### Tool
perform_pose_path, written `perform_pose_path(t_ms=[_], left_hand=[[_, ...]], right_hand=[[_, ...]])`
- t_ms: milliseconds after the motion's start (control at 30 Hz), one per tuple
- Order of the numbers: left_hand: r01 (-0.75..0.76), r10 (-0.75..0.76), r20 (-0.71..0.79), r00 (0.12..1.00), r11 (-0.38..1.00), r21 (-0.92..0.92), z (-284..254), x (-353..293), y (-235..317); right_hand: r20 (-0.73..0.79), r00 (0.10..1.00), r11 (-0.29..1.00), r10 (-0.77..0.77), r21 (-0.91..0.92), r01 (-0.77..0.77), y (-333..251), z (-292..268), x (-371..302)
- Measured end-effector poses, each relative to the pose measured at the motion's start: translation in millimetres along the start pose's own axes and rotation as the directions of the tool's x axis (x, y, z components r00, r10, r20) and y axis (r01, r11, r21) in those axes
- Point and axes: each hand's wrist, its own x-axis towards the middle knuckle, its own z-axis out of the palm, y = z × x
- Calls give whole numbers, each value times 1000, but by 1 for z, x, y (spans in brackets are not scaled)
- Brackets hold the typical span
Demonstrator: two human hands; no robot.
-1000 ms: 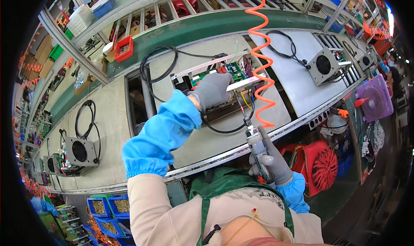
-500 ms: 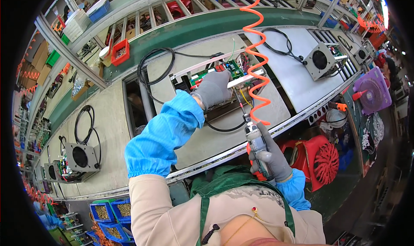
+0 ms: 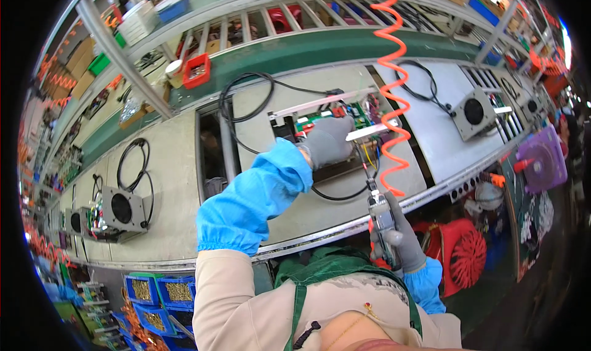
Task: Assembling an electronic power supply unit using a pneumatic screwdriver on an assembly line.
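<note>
A: Room on the bench [image 3: 277, 212]?
B: Bare panel btwn the unit & front edge [image 3: 320, 235], bar a loop of blk cable [image 3: 305, 89]. Gaps in the top L & R of that panel. Orange coiled hose [image 3: 403, 164] hangs nr the unit's R end, so it's tighter there.
A: And the unit?
B: Open-frame unit [image 3: 339, 112], mid-panel toward the back, rails front & back. Green board [image 3: 313, 118] sits inside, top uncovered.
A: How far along, approx?
B: Part-way, I'd judge: frame & board tog., no cover on. Can't tell which screws are in.
A: Driver?
B: Power driver [image 3: 383, 219], nose pointing up at the unit.
A: Hands?
B: R hand [image 3: 403, 237]: fingers wrapped rnd the driver's grip. L hand [image 3: 331, 142]: over the unit, fingers bent, tips hidden; can't tell if pinching.
A: Bit?
B: Bit [image 3: 364, 164] reaches the front rail [image 3: 371, 131]; contact unclear.
</note>
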Motion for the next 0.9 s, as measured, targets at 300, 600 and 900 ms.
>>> perform_pose_path(t_ms=[300,600,900], left_hand=[[111,-111,87,990,994,0,-7,0,6],[40,-40,16,999,999,-4,0,0,0],[-721,730,34,683,665,197,14,-55,81]], right_hand=[[-29,1000,992,-3,-129,-1,-3,5,-1],[-23,999,998,-32,-47,31,-5,8,0],[21,1000,1000,-12,-10,12,0,-3,-1]])
